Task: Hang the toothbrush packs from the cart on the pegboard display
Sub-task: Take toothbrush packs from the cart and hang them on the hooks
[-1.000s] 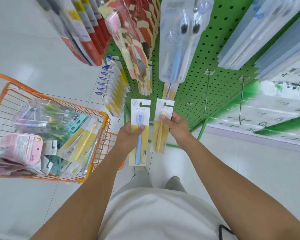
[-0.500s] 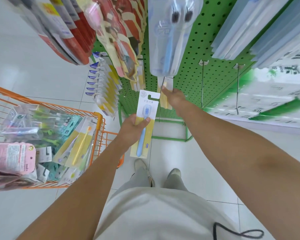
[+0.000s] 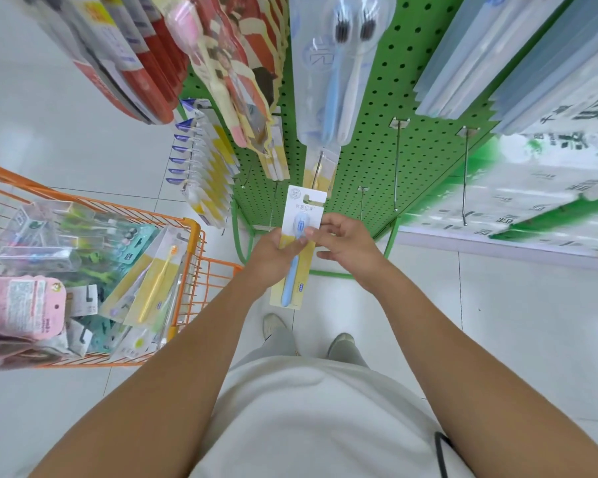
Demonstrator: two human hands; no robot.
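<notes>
Flat glossy blue toothbrush pack in left hand grip; right hand fingertips pinching its edge.

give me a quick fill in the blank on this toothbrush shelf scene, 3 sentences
1. The toothbrush inside the pack that both hands hold is ____ in colour.
2. The pegboard behind the hooks is ____.
3. More packs wait in an ____ wire cart on the side of the left hand, away from the right hand.

Missing words: blue; green; orange
</notes>
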